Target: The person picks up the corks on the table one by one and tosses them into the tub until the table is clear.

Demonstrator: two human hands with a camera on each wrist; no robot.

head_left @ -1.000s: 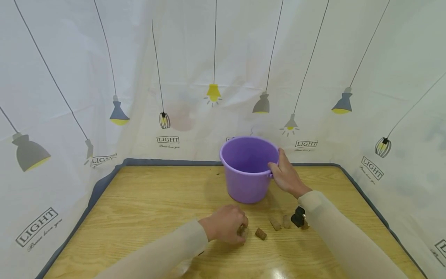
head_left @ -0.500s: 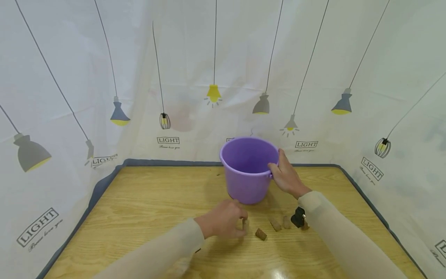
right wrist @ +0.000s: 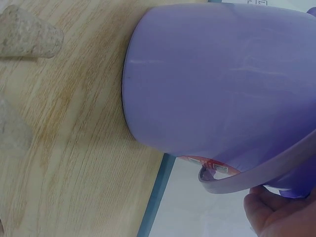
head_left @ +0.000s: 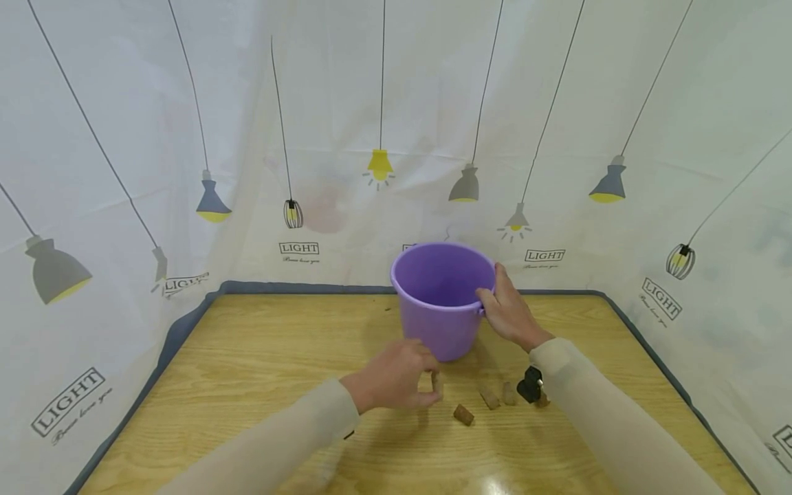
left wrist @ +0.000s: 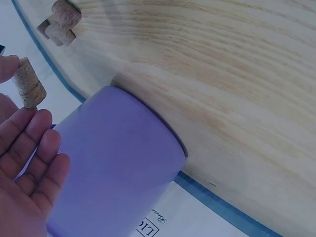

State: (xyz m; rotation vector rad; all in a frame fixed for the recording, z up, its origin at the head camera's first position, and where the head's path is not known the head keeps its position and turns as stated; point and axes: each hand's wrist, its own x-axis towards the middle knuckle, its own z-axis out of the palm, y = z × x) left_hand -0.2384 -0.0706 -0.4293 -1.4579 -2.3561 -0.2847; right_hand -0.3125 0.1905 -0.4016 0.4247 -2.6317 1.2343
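My left hand (head_left: pixel 396 375) pinches a cork (left wrist: pixel 29 84) between thumb and fingertips, in front of the bucket and above the table. The purple bucket (head_left: pixel 436 333) stands upright toward the back of the table, mouth up. At its right side my right hand (head_left: pixel 510 313) grips the rim, thumb on the near side; part of the fingers is hidden behind the wall. The bucket's handle (right wrist: pixel 261 178) hangs down beside that hand in the right wrist view. A brown cork (head_left: pixel 463 414) lies on the table right of the left hand, with paler corks (head_left: pixel 489 397) beyond it.
The wooden table (head_left: pixel 278 344) has a dark blue edge and a white printed cloth (head_left: pixel 346 103) behind and at both sides. A black device (head_left: pixel 529 385) sits at the right wrist, partly covering another cork (head_left: pixel 542 401).
My left hand has lifted the cork off the table and moved slightly forward toward the bucket. The right hand and the bucket stay in place.
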